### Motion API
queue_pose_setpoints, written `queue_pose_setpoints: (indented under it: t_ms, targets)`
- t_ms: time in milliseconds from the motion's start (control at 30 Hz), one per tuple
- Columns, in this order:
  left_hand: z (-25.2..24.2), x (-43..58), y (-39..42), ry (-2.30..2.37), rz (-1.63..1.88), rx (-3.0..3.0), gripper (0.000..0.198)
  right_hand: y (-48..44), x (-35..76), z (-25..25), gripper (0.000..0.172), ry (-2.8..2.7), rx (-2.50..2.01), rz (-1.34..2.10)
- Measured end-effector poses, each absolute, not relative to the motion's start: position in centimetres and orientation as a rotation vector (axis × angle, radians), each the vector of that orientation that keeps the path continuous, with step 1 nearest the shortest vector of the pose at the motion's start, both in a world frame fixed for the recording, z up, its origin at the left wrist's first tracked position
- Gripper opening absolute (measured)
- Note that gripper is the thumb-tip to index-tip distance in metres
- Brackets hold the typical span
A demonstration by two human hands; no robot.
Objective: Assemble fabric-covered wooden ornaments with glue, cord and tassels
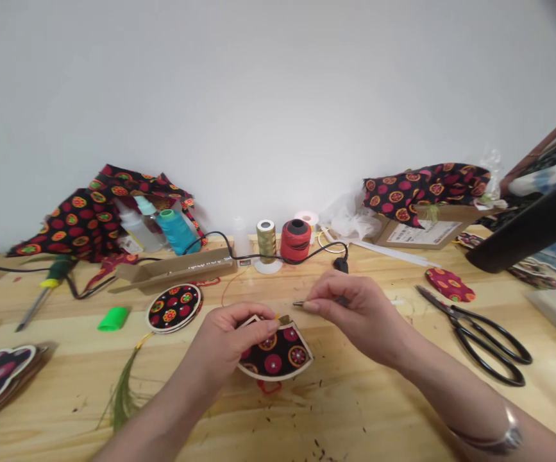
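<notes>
My left hand (244, 340) pinches the top edge of a fan-shaped fabric piece (282, 353), dark with red and orange round motifs and a cream border. A red cord loop (269, 386) pokes out below it. To its upper right, my right hand (349, 311) is closed on a slim dark pointed tool (299, 303); its tip points left, apart from the fabric, and the fingers hide most of it. A bit of yellow (276, 316) shows at my left fingertips. Left of that hand lies a round fabric piece (174, 308) with a green tassel (126, 385).
Black-handled scissors (480, 333) lie at the right, by a red fabric oval (449, 284). Thread spools (267, 242), a cardboard tray (181, 268) and a black cable (278, 258) line the back. A screwdriver (47, 289) and green cap (113, 319) are left. Another person's arm (542, 151) shows far right.
</notes>
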State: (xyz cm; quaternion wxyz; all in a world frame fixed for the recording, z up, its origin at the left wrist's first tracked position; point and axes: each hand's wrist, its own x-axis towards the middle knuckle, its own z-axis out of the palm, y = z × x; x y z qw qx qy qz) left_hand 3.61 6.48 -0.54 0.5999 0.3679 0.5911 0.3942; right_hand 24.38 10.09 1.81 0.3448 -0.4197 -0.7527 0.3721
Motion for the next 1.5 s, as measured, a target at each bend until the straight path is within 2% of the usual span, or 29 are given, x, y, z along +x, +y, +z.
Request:
queue_pose_setpoints:
  t_ms: [100, 333, 567, 867, 1200, 1500]
  targets:
    - [-0.4, 3.8, 6.3, 1.357, 0.878, 0.846, 0.027, 10.2, 23.0, 1.1, 0.021, -1.784, -1.019, 1.099]
    - [-0.4, 4.1, 6.0, 1.305, 0.77, 0.836, 0.027, 9.7, 23.0, -0.3, 0.029, -1.754, -0.941, 1.104]
    - [-0.3, 4.3, 5.9, 1.267, 0.719, 0.857, 0.02, 9.8, 23.1, -1.1, 0.01, -1.737, -0.799, 1.206]
    - [-0.2, 4.3, 6.1, 1.259, 0.683, 0.887, 0.016, 10.0, 23.1, -1.2, 0.013, -1.812, -0.764, 1.256]
    - [-0.3, 4.2, 6.1, 1.27, 0.653, 0.9, 0.018, 9.8, 23.1, -0.8, 0.003, -1.793, -0.771, 1.338]
    - [-0.4, 4.2, 6.1, 1.25, 0.64, 0.893, 0.02, 9.8, 23.0, -0.8, 0.004, -1.845, -0.748, 1.326]
